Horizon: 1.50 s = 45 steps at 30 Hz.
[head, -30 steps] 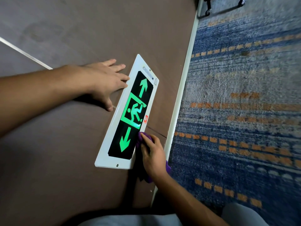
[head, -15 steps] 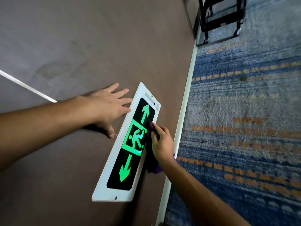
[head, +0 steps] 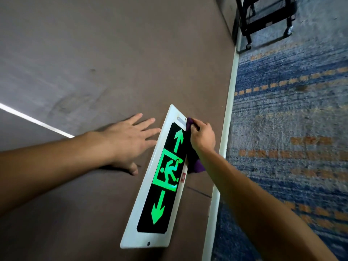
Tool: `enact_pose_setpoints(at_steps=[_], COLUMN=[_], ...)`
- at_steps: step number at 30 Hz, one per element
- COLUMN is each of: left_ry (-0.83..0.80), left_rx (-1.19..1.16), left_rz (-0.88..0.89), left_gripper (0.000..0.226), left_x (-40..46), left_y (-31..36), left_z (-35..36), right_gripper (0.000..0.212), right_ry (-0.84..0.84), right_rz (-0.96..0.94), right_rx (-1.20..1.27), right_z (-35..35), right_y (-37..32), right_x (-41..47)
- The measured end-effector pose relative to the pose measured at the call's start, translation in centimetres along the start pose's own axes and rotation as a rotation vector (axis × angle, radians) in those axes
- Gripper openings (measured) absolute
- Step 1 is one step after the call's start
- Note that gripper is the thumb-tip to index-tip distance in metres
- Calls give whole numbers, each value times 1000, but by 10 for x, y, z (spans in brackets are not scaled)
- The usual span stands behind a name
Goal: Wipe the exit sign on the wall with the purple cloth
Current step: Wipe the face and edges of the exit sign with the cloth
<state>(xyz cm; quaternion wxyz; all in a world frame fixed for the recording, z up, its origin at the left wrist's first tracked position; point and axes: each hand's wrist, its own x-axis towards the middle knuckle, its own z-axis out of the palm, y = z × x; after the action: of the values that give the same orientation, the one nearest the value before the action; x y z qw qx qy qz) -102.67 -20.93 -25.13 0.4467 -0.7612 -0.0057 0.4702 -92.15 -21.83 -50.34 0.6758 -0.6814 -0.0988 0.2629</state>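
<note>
The exit sign (head: 165, 178) looks hard and smooth. Your right hand (head: 202, 137) bunches the soft purple cloth (head: 195, 164); your left hand (head: 130, 140) lies flat, empty.

Count: 2 hands, 1 cloth, 1 sign, 1 cart.

One left hand (head: 130, 140), one right hand (head: 203, 137), one purple cloth (head: 195, 162), one exit sign (head: 162, 185) carrying 2 green arrows plus 1 running-figure pictogram and 1 small red sticker (head: 183, 177). One black wheeled cart (head: 267, 17), 2 wheels visible; rest cropped.
</note>
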Motion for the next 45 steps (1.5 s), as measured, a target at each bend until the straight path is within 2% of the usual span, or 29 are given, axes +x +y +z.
enact_pose_setpoints(at_steps=[5, 7, 11, 13, 18, 24, 32, 36, 39, 45], left_ry=[111, 120, 130, 141, 105, 70, 53, 14, 17, -5], left_rx=[20, 8, -26, -22, 2, 5, 31, 37, 23, 38], left_rz=[-30, -22, -16, -6, 5, 34, 77, 94, 96, 90], left_gripper=[111, 110, 107, 107, 108, 109, 109, 108, 108, 109], left_x=[-12, -20, -27, -25, -17, -11, 3, 1, 3, 4], left_y=[-9, -13, -12, -9, -9, -13, -16, -18, -17, -15], left_z=[15, 21, 27, 28, 25, 21, 16, 14, 14, 12], right_gripper=[35, 34, 33, 32, 36, 37, 38, 36, 35, 38], right_ry=[24, 55, 131, 136, 88, 45, 81, 112, 111, -31], right_rz=[-317, -359, -265, -238, -14, -46, -473, -290, -227, -87], right_rx=[10, 33, 45, -11, -106, -169, -158, -63, -109, -191], right_z=[7, 16, 18, 17, 4, -1, 10, 13, 13, -8], right_y=[-47, -48, -31, -19, 23, 21, -60, -44, -31, 9], right_x=[-24, -41, -33, -22, -10, -9, -23, -22, -12, 13])
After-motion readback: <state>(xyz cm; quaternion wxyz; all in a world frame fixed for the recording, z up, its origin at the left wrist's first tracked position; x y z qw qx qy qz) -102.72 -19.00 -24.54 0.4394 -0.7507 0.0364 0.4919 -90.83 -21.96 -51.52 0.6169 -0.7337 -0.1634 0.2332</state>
